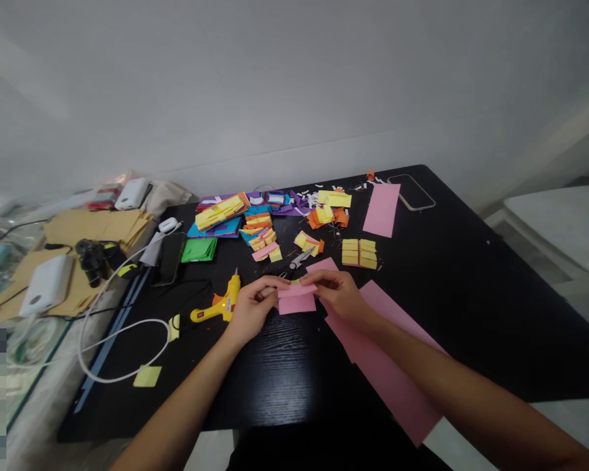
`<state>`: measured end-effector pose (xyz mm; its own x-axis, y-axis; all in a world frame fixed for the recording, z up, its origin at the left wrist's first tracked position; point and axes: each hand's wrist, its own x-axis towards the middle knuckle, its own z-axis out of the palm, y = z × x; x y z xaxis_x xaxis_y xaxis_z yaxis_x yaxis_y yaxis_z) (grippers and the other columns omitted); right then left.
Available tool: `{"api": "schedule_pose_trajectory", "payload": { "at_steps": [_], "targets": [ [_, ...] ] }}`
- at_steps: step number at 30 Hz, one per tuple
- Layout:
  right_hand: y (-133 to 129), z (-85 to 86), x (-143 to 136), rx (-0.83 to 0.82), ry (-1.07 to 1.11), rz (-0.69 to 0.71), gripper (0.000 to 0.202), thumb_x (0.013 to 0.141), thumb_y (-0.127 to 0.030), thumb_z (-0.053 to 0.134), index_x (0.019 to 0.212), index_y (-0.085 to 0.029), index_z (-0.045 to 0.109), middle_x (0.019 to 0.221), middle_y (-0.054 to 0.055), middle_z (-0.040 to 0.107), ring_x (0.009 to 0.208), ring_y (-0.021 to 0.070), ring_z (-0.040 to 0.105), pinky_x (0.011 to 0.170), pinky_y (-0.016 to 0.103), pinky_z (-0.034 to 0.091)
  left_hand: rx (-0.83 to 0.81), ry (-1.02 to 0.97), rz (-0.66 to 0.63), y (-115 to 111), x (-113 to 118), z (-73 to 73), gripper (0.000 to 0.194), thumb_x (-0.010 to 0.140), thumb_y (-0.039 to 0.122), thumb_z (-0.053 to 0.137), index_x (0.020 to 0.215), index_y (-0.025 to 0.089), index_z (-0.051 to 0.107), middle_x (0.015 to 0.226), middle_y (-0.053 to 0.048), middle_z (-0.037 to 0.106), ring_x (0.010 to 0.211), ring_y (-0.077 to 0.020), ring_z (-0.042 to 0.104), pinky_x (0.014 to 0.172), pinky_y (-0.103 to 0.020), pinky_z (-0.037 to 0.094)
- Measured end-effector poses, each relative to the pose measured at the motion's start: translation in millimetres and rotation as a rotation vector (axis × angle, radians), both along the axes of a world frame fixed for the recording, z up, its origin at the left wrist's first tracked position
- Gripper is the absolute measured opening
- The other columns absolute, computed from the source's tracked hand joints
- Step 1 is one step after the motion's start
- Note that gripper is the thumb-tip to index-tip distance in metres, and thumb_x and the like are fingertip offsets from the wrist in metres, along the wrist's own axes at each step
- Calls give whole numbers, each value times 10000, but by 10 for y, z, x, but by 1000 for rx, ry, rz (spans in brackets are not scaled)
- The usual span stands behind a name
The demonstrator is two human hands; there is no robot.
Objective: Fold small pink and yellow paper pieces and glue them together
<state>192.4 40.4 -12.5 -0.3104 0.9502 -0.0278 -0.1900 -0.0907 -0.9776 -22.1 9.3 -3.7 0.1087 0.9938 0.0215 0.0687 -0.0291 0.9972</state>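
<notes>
Between my two hands is a small folded pink paper (297,301) with a bit of yellow at its top edge. My left hand (256,306) pinches its left end, and my right hand (339,296) pinches its right end. Larger pink sheets (397,379) lie under and beside my right hand and forearm. Just left of my left hand rests a yellow glue gun (220,302). Scissors (302,258) lie right behind the paper, their handles partly hidden.
Folded yellow papers (359,253), a pink sheet (382,209), orange scraps (330,216) and a green stack (199,249) lie farther back on the black table (471,314). A white cable (122,378) loops at the left, near a phone (169,259).
</notes>
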Motion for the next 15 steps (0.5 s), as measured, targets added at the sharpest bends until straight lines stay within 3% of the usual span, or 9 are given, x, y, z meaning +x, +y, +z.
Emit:
{"api": "schedule_pose_trajectory", "payload": {
  "at_steps": [3, 7, 12, 15],
  "targets": [
    [-4, 27, 7, -152, 131, 38, 161, 771, -287, 721, 883, -239, 825, 1089, 53, 785, 1023, 240, 714, 878, 369, 584, 76, 28, 40, 7, -25, 8, 122, 865, 272, 688, 846, 178, 764, 1064, -99, 768, 847, -187, 711, 676, -264, 526],
    [-7, -16, -22, -318, 278, 108, 343, 814, -434, 761, 1079, -216, 775, 1013, 62, 773, 871, 209, 739, 783, 356, 626, 216, 141, 92, -9, -27, 2, 156, 914, 224, 627, 869, 197, 775, 1074, -91, 771, 881, -183, 705, 669, -256, 499],
    [6, -108, -55, -271, 165, 98, 419, 677, -437, 919, 936, -161, 741, 919, 53, 754, 810, 206, 732, 734, 378, 670, 344, 352, 61, -67, -23, 36, 224, 951, 172, 556, 909, 210, 772, 1136, -94, 748, 960, -198, 693, 699, -273, 490],
    [4, -145, -53, -194, 102, 50, 406, 641, -414, 938, 899, -167, 744, 892, 42, 755, 821, 212, 727, 713, 376, 669, 296, 270, -13, -92, -19, 63, 151, 929, 164, 558, 872, 188, 695, 1177, -105, 723, 1041, -224, 680, 789, -306, 515]
  ]
}}
